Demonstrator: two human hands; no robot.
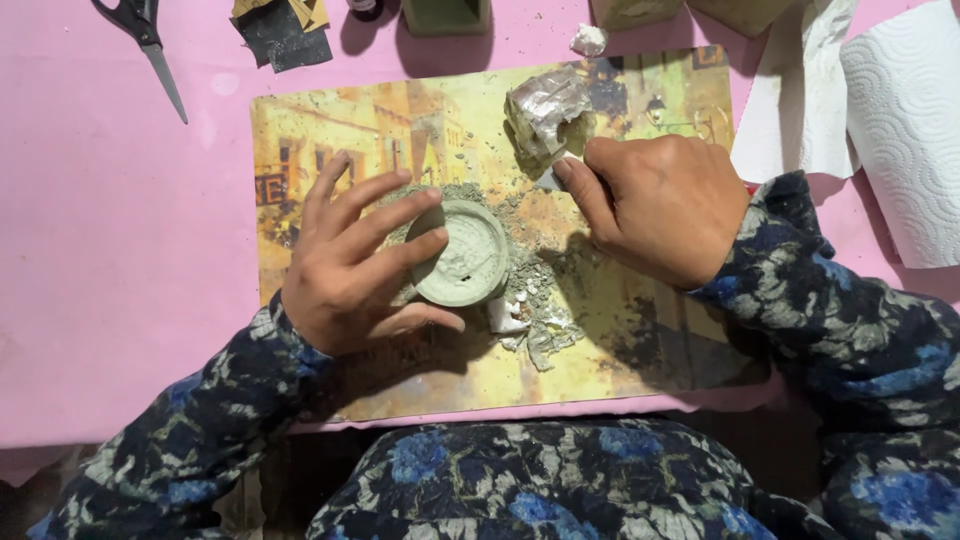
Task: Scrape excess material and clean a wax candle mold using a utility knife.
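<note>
Floral-sleeved arms are reaching over a painted placemat [330, 130] on the pink bench [120, 260].
Left hand [345, 270] is cupping a round grey-green clay dish [462, 255], fingers spread along its rim; pale rough paste is filling its hollow, crumbs lying around it. Right hand [660, 205] is closing tight on a small blade-like tool [550, 180], mostly hidden, beside a crumpled foil-wrapped lump [545, 110]. Scissors [145, 45] are being cut off at the top edge.

crumpled silvery foil wrapper [546, 108] – on the far part of the picture mat, torn open, grey-white, shiny | dark small bottle [364, 8] – far edge of the desk, cut off by the frame, label not readable | signs, screens – none
</note>
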